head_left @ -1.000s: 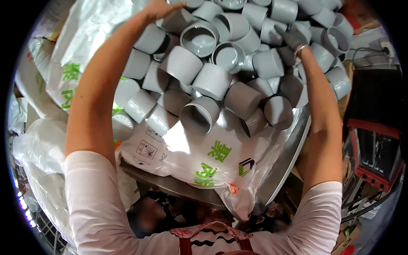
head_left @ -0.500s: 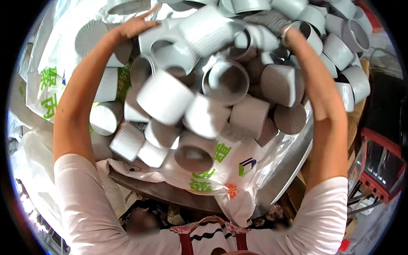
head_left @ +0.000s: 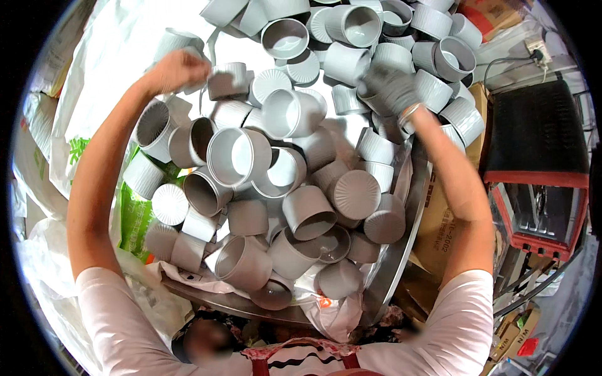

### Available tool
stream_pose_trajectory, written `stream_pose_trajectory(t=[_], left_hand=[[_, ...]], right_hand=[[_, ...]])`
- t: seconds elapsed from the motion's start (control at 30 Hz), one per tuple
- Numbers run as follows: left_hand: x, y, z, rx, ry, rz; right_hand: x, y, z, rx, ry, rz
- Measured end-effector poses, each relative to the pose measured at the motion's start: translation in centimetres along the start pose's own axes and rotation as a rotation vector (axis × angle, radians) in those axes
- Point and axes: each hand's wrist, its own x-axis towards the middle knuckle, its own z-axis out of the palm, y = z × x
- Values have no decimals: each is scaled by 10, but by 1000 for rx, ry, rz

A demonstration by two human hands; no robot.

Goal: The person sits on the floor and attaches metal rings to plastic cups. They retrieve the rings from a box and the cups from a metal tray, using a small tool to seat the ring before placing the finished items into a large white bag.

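Bright, even overhead light; strong fisheye.
White bag (head_left: 119, 56) glares top left; right hand (head_left: 392, 88) motion-blurred; black vignette rim.

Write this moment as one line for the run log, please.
left hand: fist on white bag | right hand: gloved, among grey cups | cups heaped on metal tray

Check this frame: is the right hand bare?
No, the right hand wears a grey glove as it reaches into the pile of grey ribbed cups.
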Motion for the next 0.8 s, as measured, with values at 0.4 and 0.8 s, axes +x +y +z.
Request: stream_pose_trajectory(t=[0.4,0.8], left_hand=[[195,-5,97,-59,74,33],[38,47,150,-244,-114,285]], right_hand=[[44,157,104,489,-351,673],[32,-35,33,558,-553,293]])
